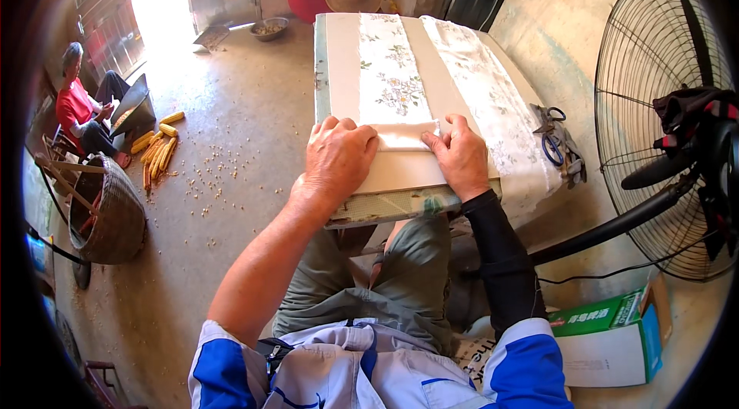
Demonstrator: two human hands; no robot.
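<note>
Both hands press flat on a folded white cloth (400, 134) at the near edge of the board (400, 178), seemingly to hold its crease; the left hand (336, 156) lies with fingers spread, gripping nothing; the right hand (462, 155) pins the fold at 3 o'clock, fingers extended; scissors (553, 140) rest further right; a fan (670, 124) stands close beyond; corn cobs (158, 151) lie at 9 o'clock.

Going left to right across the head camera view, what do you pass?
Woven basket → corn cobs → left hand → folded white cloth → right hand → scissors → standing fan.
</note>
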